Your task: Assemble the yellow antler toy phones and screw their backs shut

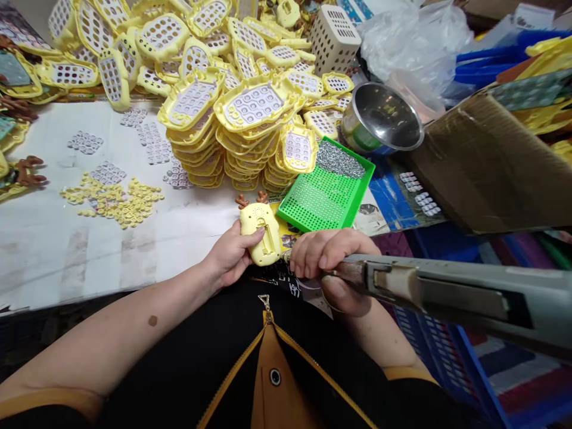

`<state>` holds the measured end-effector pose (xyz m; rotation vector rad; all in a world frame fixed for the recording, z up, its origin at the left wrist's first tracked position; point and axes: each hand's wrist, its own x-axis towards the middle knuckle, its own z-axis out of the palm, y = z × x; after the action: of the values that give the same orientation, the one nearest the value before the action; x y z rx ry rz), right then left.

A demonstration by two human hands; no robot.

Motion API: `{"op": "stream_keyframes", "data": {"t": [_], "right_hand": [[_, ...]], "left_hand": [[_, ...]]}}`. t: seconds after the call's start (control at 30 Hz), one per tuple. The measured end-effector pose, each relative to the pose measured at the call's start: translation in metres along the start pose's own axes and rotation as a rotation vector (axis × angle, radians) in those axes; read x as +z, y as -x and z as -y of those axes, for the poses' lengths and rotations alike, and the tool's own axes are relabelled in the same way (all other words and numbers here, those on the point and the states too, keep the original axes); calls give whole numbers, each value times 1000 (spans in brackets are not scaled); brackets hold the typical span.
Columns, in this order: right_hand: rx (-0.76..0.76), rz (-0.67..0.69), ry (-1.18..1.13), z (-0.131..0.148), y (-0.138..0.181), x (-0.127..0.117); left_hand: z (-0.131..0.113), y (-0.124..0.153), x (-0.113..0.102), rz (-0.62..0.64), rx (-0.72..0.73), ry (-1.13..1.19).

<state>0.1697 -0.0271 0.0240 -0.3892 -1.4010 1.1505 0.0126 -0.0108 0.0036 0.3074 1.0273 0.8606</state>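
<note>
My left hand is closed around a small yellow toy with brown antlers, held upright at the table's near edge. My right hand grips a grey electric screwdriver whose tip meets the toy's right side. The tool's long body runs off to the right, close to the camera. A green tray holding several small silver screws lies just beyond my hands.
Tall stacks of yellow shells with white keypads crowd the back. Loose yellow buttons and white keypad sheets lie on the white table at left. A steel bowl, plastic bags and a cardboard box stand at right.
</note>
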Motion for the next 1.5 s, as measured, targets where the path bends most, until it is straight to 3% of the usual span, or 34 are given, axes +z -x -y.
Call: {"op": "stream_keyframes", "data": {"t": [0.13,0.27,0.37,0.53,1.33,1.5], "right_hand": [[-25,-7,54,16,0,-2],[-206,-210,123,28,-11,-27],[-288,-373,308,20,-18,-58],[-228,-496,393,-1,-16,-87],[-88,-458,313,-16,-11,-94],[-179,-500,344,-1,-15,-82]], "left_hand": [[0,0,3,-66,1,-6],[0,0,5,-91,4,-1],[-2,0,4,-83,3,-30],[-4,1,5,-75,-3,-43],[-4,1,2,-67,-18,-95],[-4,1,5,-95,-14,-58]]}}
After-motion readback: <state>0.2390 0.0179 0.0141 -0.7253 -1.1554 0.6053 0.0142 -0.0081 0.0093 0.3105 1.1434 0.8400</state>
